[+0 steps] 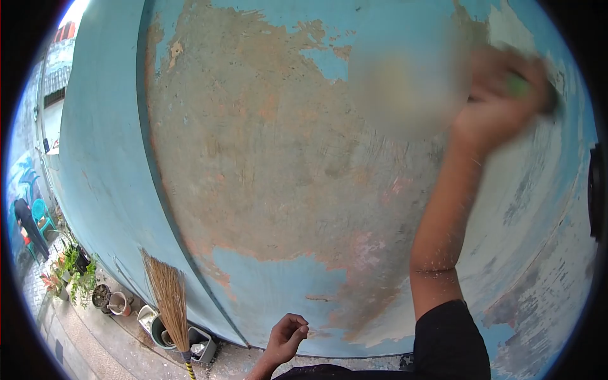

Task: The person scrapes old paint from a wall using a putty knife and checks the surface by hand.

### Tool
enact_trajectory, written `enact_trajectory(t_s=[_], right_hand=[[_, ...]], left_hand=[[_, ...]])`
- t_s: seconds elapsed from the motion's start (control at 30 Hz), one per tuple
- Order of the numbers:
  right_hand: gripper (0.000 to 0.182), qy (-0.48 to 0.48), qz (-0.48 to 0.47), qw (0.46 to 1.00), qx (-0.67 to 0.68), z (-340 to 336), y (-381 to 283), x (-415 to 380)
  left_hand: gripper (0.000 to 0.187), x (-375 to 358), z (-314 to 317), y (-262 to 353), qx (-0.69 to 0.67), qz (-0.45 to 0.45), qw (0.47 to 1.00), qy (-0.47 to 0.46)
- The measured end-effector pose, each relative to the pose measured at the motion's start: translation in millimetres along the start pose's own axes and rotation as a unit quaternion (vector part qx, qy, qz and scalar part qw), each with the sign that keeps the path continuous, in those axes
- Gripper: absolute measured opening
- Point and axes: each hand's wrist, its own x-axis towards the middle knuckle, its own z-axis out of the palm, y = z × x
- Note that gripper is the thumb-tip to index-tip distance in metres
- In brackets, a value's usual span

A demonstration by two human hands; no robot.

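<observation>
My right hand (497, 104) is raised high against the wall (272, 158), its fingers wrapped around a motion-blurred object with a green part (518, 86) and a dark end (553, 95). What kind of thing it is cannot be made out. Left of that hand, a patch of the view is smeared. Blue paint has come off much of the wall, leaving bare grey-brown plaster with ragged edges. Low in front of my body, my left hand (287, 339) has curled fingers with the thumb against them, and nothing shows in it. It is nearest the lower blue paint.
A stick broom (166, 297) stands bristles up at lower left, beside a grey bin (202, 347) and a round tub (161, 332). Potted plants (75, 266) line the wall's foot further off. A person in dark clothes (30, 228) bends near teal chairs (40, 212).
</observation>
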Motion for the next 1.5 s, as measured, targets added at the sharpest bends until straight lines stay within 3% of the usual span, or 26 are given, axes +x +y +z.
enact_trajectory(t_s=[0.07, 0.13, 0.2, 0.23, 0.27, 0.33, 0.4, 0.47, 0.53, 0.6, 0.67, 0.77, 0.8, 0.87, 0.9, 1.07, 1.13, 1.2, 1.27, 1.3, 1.4, 1.43, 1.47, 1.5], right_hand=[[0.039, -0.061, 0.048, 0.977, -0.198, -2, 31, -11], [0.045, -0.076, 0.012, 0.976, -0.203, -7, 15, -1], [0.036, -0.112, 0.068, 0.99, 0.057, -23, -23, 13], [0.039, -0.022, 0.053, 0.998, 0.027, -23, -30, 8], [0.039, -0.02, 0.059, 0.998, 0.022, -20, -16, -1], [0.045, -0.012, 0.069, 0.982, -0.178, -14, 23, -19], [0.043, 0.017, 0.039, 0.98, -0.196, -12, 3, -13], [0.031, -0.125, 0.059, 0.988, 0.069, -39, -21, 6], [0.031, -0.109, 0.057, 0.991, 0.06, -44, -10, -3], [0.043, -0.024, 0.054, 0.969, -0.24, -17, 18, -24], [0.046, -0.008, 0.037, 0.971, -0.237, -21, 8, -19], [0.039, -0.041, 0.069, 0.996, 0.031, -50, -9, -4], [0.039, -0.039, 0.075, 0.996, 0.027, -44, -4, -13], [0.045, -0.036, 0.056, 0.979, -0.193, -21, 19, -30], [0.045, 0.023, 0.047, 0.98, -0.19, -10, 9, -31], [0.03, 0.089, 0.02, 0.986, -0.14, -40, 16, -28], [0.024, -0.075, 0.137, 0.987, -0.04, -34, 43, -46], [0.02, -0.033, 0.08, 0.994, -0.065, -20, 18, -40], [0.015, -0.055, -0.002, 0.989, 0.138, -37, 2, -23], [0.015, -0.054, 0.004, 0.989, 0.135, -37, 5, -28], [0.012, -0.084, -0.008, 0.994, -0.069, -16, 27, -41], [0.013, -0.056, 0.033, 0.997, -0.043, -19, 14, -34], [0.028, -0.1, 0.054, 0.992, 0.049, -34, 0, -22], [0.038, -0.035, 0.054, 0.997, 0.036, -31, -4, -16]], left_hand=[[0.013, -3, 0, 0, 0.0, -0.007, 1.0, -0.003], [0.013, -3, 1, 5, 0.013, -0.008, 1.0, -0.025], [0.013, -1, -2, 5, 0.015, -0.004, 1.0, -0.02], [0.014, -3, -2, 4, 0.014, -0.003, 1.0, -0.017], [0.014, -5, -1, 4, 0.011, -0.011, 1.0, -0.018], [0.016, -1, -1, 11, 0.033, 0.006, 0.999, -0.034], [0.014, -1, 0, 15, 0.03, 0.026, 0.999, -0.034], [0.014, -2, 2, 19, 0.034, 0.009, 0.999, -0.041], [0.014, -2, 0, 13, 0.031, 0.017, 0.999, -0.038], [0.018, -1, -2, 12, 0.04, 0.023, 0.997, -0.053], [0.018, -4, -1, 18, 0.036, 0.012, 0.998, -0.053], [0.018, -4, -2, 15, 0.024, 0.016, 0.999, -0.045], [0.018, -6, -2, 13, 0.021, 0.009, 0.999, -0.044], [0.019, -4, -2, 13, 0.022, 0.029, 0.998, -0.05], [0.018, -5, -1, 17, 0.027, 0.028, 0.998, -0.052], [0.017, -9, -5, 16, 0.026, 0.02, 0.999, -0.042], [0.017, -7, -5, 16, 0.038, 0.032, 0.998, -0.042], [0.017, -11, -7, 19, 0.018, 0.038, 0.998, -0.039], [0.017, -11, -11, 21, 0.025, 0.042, 0.998, -0.033], [0.017, -12, -13, 17, 0.018, 0.048, 0.998, -0.022], [0.017, -17, -14, 18, 0.015, 0.048, 0.999, 0.002], [0.017, -22, -15, 21, 0.004, 0.04, 0.999, -0.005], [0.017, -19, -15, 22, -0.009, 0.04, 0.999, -0.013], [0.017, -14, -15, 21, -0.012, 0.042, 0.999, -0.014]])
